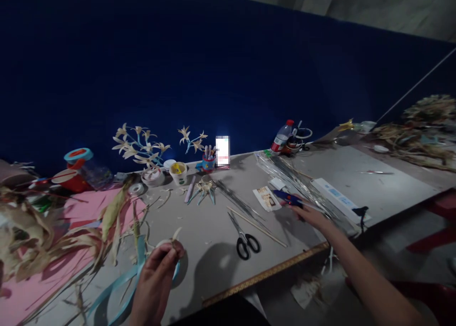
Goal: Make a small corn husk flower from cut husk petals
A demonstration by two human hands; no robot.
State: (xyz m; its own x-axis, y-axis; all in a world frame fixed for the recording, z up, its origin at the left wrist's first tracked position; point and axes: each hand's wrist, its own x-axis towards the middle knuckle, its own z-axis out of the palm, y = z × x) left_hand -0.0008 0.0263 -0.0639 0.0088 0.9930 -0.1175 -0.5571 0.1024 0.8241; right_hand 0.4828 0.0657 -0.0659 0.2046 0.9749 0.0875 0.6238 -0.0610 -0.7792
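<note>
My left hand (158, 264), at the lower left over the table, is closed in a pinch on a pale corn husk petal (177, 233) whose curved tip sticks up past the fingertips. Light blue ribbon (117, 288) loops on the table beside that wrist. To the right, my right hand (308, 215) has its fingers round a dark blue hot glue gun (289, 198); part of the grip is hidden. The gun lies by a small printed packet (266, 198). Between the two hands rest black-handled scissors (245, 240) and a thin wooden stick (258, 227).
Bundled wires (242, 200) and a plastic-wrapped bundle (299, 178) lie mid-table. Along the back stand husk flowers (137, 148), cups (178, 174), a pen holder (208, 163), a lit phone (223, 151) and a bottle (282, 138). Loose husks (32, 235) cover pink sheets (85, 207) at left.
</note>
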